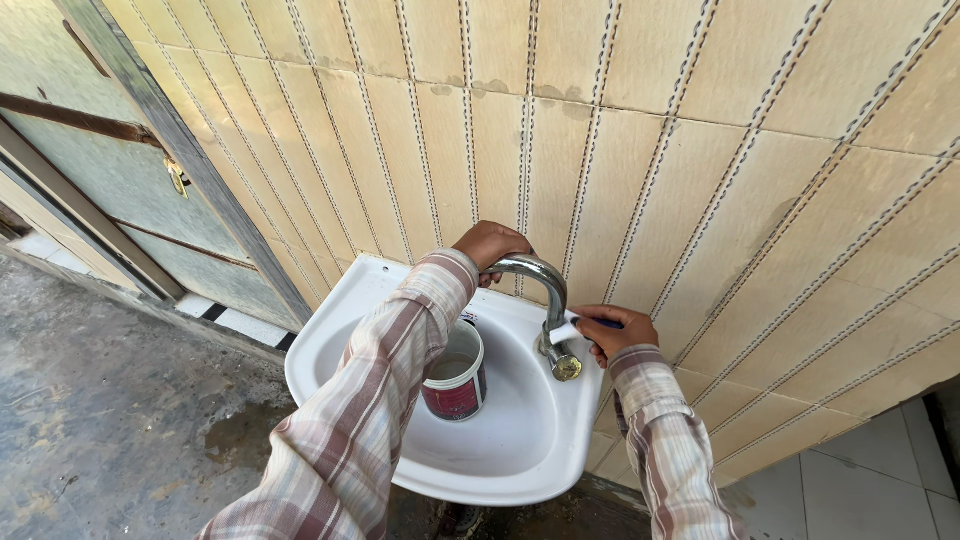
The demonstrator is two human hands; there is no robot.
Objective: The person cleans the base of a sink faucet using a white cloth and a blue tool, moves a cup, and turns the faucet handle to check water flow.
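Faucet: we see a chrome gooseneck faucet (540,285) standing at the back right of the basin, close to the tiled wall; its base sits near the rim and its arch rises and curls over to the left.
Long axis: the pipe runs upright from the base, then bends; we judge the outlet end to lie under the left hand, so we cannot tell exactly where the mouth points.
Left hand: our left hand (490,245) is clenched over the top of the arch, likely to steady the pipe against turning.
Right hand: our right hand (615,333) is closed around a brush (585,326) with a dark blue handle and a white head, the head touching the pipe just above the base, held crosswise to the upright so the bristles meet the metal.
Brush axis: it lies roughly level, head to the left, handle to the right into the fist.
Can: a red-and-white can (457,372) stands upright in the sink (520,450), just left of the faucet and partly behind the left sleeve, within easy reach of both hands.
Surroundings: a beige tiled wall (700,130) rises behind, a door (110,150) stands at the left, and the floor (90,400) is wet.
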